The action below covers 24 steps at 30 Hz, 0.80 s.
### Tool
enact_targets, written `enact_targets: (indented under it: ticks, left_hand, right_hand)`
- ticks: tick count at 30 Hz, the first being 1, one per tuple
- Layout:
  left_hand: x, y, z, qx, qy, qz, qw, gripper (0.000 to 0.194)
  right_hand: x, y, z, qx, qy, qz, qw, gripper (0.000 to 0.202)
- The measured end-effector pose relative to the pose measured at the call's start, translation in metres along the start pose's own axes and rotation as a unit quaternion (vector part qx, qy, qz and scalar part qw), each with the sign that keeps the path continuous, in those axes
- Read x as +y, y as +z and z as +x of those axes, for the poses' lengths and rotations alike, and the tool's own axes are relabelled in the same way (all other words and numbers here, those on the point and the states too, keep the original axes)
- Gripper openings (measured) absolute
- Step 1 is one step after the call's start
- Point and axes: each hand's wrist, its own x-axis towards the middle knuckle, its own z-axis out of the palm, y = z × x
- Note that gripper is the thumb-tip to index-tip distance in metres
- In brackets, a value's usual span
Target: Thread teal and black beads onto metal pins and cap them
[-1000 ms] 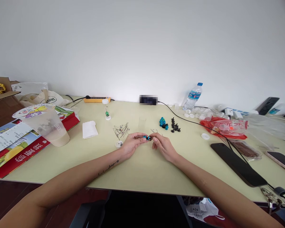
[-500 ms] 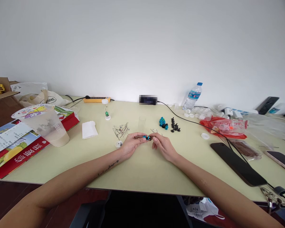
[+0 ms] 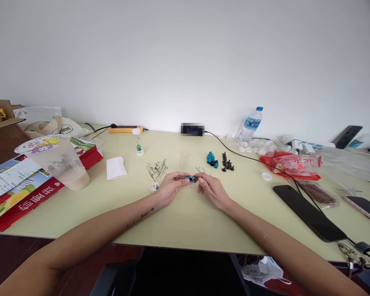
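Observation:
Between my hands is a small blue metallic part with a black end (image 3: 191,179). My left hand (image 3: 172,187) pinches its blue side, with thin metal pins running back under the fingers. At the black end, the fingertips of my right hand (image 3: 211,188) are closed on the same part. A small white cap (image 3: 154,187) with tiny metal pieces in it sits beside my left hand. Behind the hands lie loose metal pins (image 3: 158,167), a clear tube (image 3: 184,157), blue parts (image 3: 211,158) and black parts (image 3: 227,162). An L-shaped metal wire (image 3: 200,169) lies just beyond my right hand.
Left are a plastic cup (image 3: 61,162), a folded tissue (image 3: 116,168) and a capped stand with a green piece (image 3: 138,147). A water bottle (image 3: 250,124), white caps (image 3: 248,148), a red bag (image 3: 288,165) and a black phone (image 3: 308,213) are right. A cable crosses the table.

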Motion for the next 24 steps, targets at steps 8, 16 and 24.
enact_targets:
  ticks: [8, 16, 24]
  left_hand:
    - [0.0021, 0.0015, -0.0012, -0.001, 0.0, 0.002, 1.0, 0.026]
    - [0.0025, 0.0019, -0.0013, 0.002, -0.001, 0.001, 1.0, 0.027]
    - [0.0033, 0.0028, -0.002, 0.006, -0.002, -0.002, 1.0, 0.029]
  right_hand:
    - [-0.0003, -0.0006, -0.0001, -0.002, -0.002, -0.003, 1.0, 0.036]
    - [-0.0003, -0.0012, 0.0003, 0.002, -0.01, 0.001, 1.0, 0.036]
    - [0.0004, -0.0009, -0.0002, 0.006, -0.005, 0.0, 1.0, 0.038]
